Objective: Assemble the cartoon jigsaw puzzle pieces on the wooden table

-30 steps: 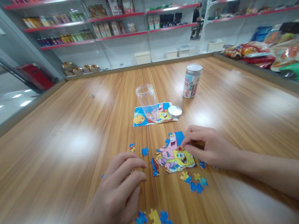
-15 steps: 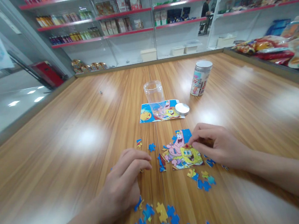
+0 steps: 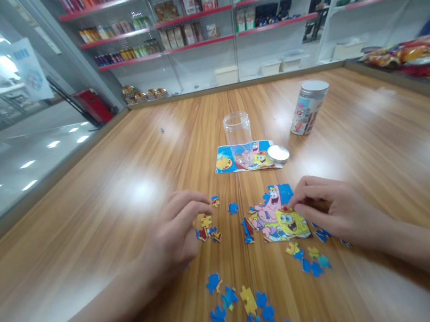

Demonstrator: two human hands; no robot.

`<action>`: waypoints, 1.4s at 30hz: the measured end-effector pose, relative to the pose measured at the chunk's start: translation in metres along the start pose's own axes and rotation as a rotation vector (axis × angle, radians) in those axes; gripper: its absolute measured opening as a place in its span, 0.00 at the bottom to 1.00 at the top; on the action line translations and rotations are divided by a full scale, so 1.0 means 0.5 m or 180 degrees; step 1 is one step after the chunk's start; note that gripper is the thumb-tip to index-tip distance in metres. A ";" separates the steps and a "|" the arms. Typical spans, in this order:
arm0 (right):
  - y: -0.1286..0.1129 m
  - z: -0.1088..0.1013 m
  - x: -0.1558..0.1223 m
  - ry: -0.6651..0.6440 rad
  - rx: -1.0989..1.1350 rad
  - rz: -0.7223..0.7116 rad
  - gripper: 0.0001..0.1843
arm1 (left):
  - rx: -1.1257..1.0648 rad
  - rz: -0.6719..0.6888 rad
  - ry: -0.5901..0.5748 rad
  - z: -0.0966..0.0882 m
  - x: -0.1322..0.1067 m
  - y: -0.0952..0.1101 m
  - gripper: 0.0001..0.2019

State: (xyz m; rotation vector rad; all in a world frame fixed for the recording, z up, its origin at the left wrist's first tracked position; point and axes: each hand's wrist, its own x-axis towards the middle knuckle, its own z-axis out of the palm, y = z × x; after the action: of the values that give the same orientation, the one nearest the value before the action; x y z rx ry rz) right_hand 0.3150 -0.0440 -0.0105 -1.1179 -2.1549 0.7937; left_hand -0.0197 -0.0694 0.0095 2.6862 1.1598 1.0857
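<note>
Since a second ago the left hand (image 3: 173,232) has slid up toward frame centre, its curled fingers now hovering over small loose pieces (image 3: 207,228). At centre right, the right hand (image 3: 338,212) pinches the edge of the part-built puzzle (image 3: 278,220).

two hands: left (image 3: 172,237), right (image 3: 338,212). two jars: one clear and open (image 3: 238,133), one lidded (image 3: 307,107) toward the table's (image 3: 85,212) far right. one loose lid (image 3: 278,154). one picture card (image 3: 225,160). one joined puzzle patch (image 3: 278,221). loose pieces: about five by the left hand (image 3: 207,226), about five under the right (image 3: 311,262), roughly ten at the near edge (image 3: 249,312).
</note>
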 end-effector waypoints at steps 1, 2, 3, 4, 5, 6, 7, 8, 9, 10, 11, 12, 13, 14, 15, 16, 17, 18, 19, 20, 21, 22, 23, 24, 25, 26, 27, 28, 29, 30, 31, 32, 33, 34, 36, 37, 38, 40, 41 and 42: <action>0.002 0.000 0.000 0.0000 -0.0014 -0.0006 0.08 | 0.0267 -0.0013 -0.0103 -0.014 0.003 -0.011 0.17; 0.003 0.000 0.000 -0.0003 -0.0027 -0.0017 0.08 | 0.0523 -0.0027 -0.0204 -0.028 0.005 -0.021 0.16; 0.004 0.000 0.000 -0.0011 -0.0035 -0.0028 0.08 | 0.0736 -0.0034 -0.0318 -0.041 0.006 -0.031 0.15; 0.005 0.000 0.000 -0.0013 -0.0037 -0.0038 0.08 | 0.0890 -0.0041 -0.0451 -0.052 0.006 -0.041 0.14; 0.005 0.000 0.000 -0.0014 -0.0036 -0.0041 0.07 | 0.0980 -0.0039 -0.0592 -0.060 0.005 -0.049 0.13; 0.005 0.001 0.000 -0.0012 -0.0032 -0.0043 0.07 | 0.1020 -0.0050 -0.0739 -0.067 0.004 -0.057 0.12; 0.004 0.001 0.000 -0.0004 -0.0032 -0.0040 0.07 | 0.1022 -0.0081 -0.0877 -0.072 0.002 -0.063 0.12; 0.003 0.001 0.001 0.0005 -0.0036 -0.0036 0.06 | 0.0998 -0.0135 -0.0998 -0.075 -0.001 -0.068 0.11; 0.002 0.001 0.001 0.0008 -0.0042 -0.0029 0.06 | 0.0966 -0.0211 -0.1113 -0.077 -0.003 -0.071 0.10; 0.002 0.001 0.001 0.0006 -0.0042 -0.0023 0.06 | 0.0936 -0.0298 -0.1211 -0.078 -0.004 -0.074 0.10; 0.001 0.001 0.002 0.0001 -0.0040 -0.0017 0.07 | 0.0913 -0.0387 -0.1294 -0.079 -0.005 -0.075 0.09; 0.000 0.001 0.002 -0.0001 -0.0036 -0.0009 0.07 | 0.0891 -0.0461 -0.1377 -0.081 -0.006 -0.075 0.09; 0.000 0.001 0.002 -0.0003 -0.0032 -0.0006 0.07 | 0.0869 -0.0510 -0.1468 -0.082 -0.006 -0.075 0.09; 0.000 0.001 0.002 -0.0003 -0.0026 -0.0008 0.07 | 0.0849 -0.0538 -0.1567 -0.084 -0.006 -0.074 0.09; 0.000 0.001 0.002 -0.0005 -0.0024 -0.0014 0.07 | 0.0826 -0.0553 -0.1663 -0.086 -0.005 -0.073 0.10; 0.001 0.001 0.002 -0.0004 -0.0026 -0.0024 0.07 | 0.0798 -0.0563 -0.1757 -0.088 -0.004 -0.072 0.10; 0.001 0.001 0.002 -0.0003 -0.0030 -0.0033 0.07 | 0.0777 -0.0577 -0.1847 -0.090 -0.003 -0.070 0.10; 0.002 0.001 0.002 -0.0008 -0.0035 -0.0038 0.07 | 0.0769 -0.0600 -0.1933 -0.092 -0.002 -0.068 0.09; 0.002 0.001 0.002 -0.0012 -0.0045 -0.0039 0.07 | 0.0779 -0.0631 -0.2008 -0.092 0.000 -0.066 0.09; 0.003 0.001 0.002 -0.0020 -0.0058 -0.0033 0.07 | 0.0804 -0.0663 -0.2075 -0.093 0.001 -0.064 0.08; 0.003 0.000 0.001 -0.0030 -0.0068 -0.0024 0.07 | 0.0836 -0.0693 -0.2137 -0.092 0.002 -0.062 0.08; 0.003 0.000 0.001 -0.0042 -0.0069 -0.0018 0.07 | 0.0863 -0.0716 -0.2192 -0.092 0.002 -0.061 0.09; 0.003 0.000 0.001 -0.0053 -0.0064 -0.0009 0.08 | 0.0882 -0.0728 -0.2228 -0.091 0.003 -0.060 0.10; 0.002 -0.001 0.001 -0.0061 -0.0053 -0.0002 0.08 | 0.0886 -0.0730 -0.2253 -0.090 0.002 -0.059 0.11; 0.001 -0.001 0.001 -0.0059 -0.0036 0.0002 0.08 | 0.0878 -0.0724 -0.2268 -0.088 0.001 -0.059 0.11; -0.001 -0.001 0.001 -0.0059 -0.0020 0.0006 0.08 | 0.0862 -0.0713 -0.2272 -0.087 0.000 -0.060 0.12; -0.002 -0.001 0.001 -0.0050 -0.0006 0.0006 0.08 | 0.0842 -0.0699 -0.2272 -0.086 -0.002 -0.061 0.13; -0.004 -0.001 0.001 -0.0039 0.0006 0.0008 0.08 | 0.0825 -0.0689 -0.2273 -0.085 -0.004 -0.062 0.13; -0.006 -0.001 0.001 -0.0023 0.0022 0.0004 0.08 | 0.0805 -0.0683 -0.2278 -0.084 -0.007 -0.063 0.14; -0.007 0.000 0.002 -0.0005 0.0043 0.0001 0.08 | 0.0784 -0.0687 -0.2285 -0.084 -0.010 -0.065 0.14; -0.009 0.000 0.002 0.0014 0.0062 0.0003 0.08 | 0.0765 -0.0698 -0.2296 -0.083 -0.012 -0.066 0.14; -0.009 0.001 0.002 0.0028 0.0078 0.0005 0.08 | 0.0746 -0.0711 -0.2316 -0.082 -0.015 -0.068 0.14; -0.010 0.002 0.003 0.0042 0.0091 0.0009 0.08 | 0.0726 -0.0719 -0.2334 -0.082 -0.018 -0.071 0.14; -0.010 0.002 0.003 0.0055 0.0101 0.0013 0.08 | 0.0707 -0.0720 -0.2345 -0.081 -0.020 -0.074 0.14; -0.009 0.004 0.004 0.0074 0.0110 0.0013 0.08 | 0.0675 -0.0712 -0.2371 -0.080 -0.024 -0.082 0.14; -0.009 0.004 0.005 0.0085 0.0111 0.0009 0.08 | 0.0666 -0.0689 -0.2369 -0.079 -0.026 -0.085 0.14; -0.009 0.004 0.006 0.0097 0.0114 0.0002 0.08 | 0.0665 -0.0634 -0.2334 -0.077 -0.027 -0.087 0.14; -0.009 0.005 0.006 0.0122 0.0116 -0.0023 0.08 | 0.0664 -0.0415 -0.2074 -0.069 -0.027 -0.082 0.12; -0.010 0.006 0.007 0.0132 0.0122 -0.0040 0.08 | 0.0641 -0.0261 -0.1857 -0.064 -0.026 -0.073 0.09; -0.010 0.007 0.007 0.0143 0.0130 -0.0054 0.09 | 0.0592 -0.0069 -0.1603 -0.059 -0.025 -0.058 0.07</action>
State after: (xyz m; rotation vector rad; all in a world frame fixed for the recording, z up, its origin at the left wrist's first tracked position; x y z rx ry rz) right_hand 0.3084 -0.0442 -0.0083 -1.0853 -2.0991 0.7939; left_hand -0.0616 -0.0636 0.0165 2.8207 1.2258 0.2686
